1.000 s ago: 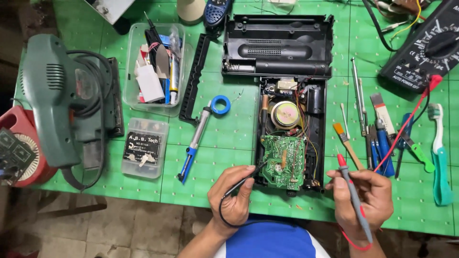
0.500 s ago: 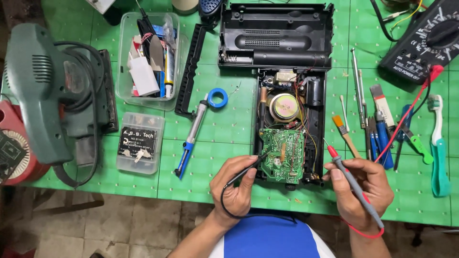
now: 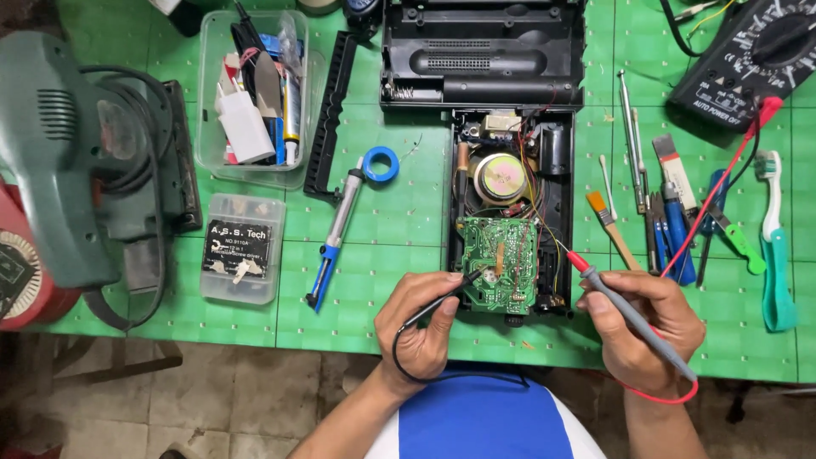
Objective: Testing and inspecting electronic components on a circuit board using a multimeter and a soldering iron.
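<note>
Nearest: two hands, two probes. Left hand (image 3: 425, 327) pinched shut on one black probe (image 3: 442, 302), tip touching the single green circuit board (image 3: 497, 263) just beyond the fingertips. Right hand (image 3: 642, 327) closed round one red-tipped probe (image 3: 629, 310), tip just beside the board's right edge. Farther: one opened black radio case (image 3: 510, 208), one round speaker (image 3: 497, 177), one blue-handled desoldering pump (image 3: 336, 238), one black multimeter (image 3: 752, 59).

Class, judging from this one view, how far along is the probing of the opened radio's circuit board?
Done: the radio case lies open, its back cover set aside, and the green circuit board is exposed. In hand: the left hand puts the black probe on the board; the right hand holds the red probe at the board's edge, contact unclear. Left: the case remains unclosed.
</note>
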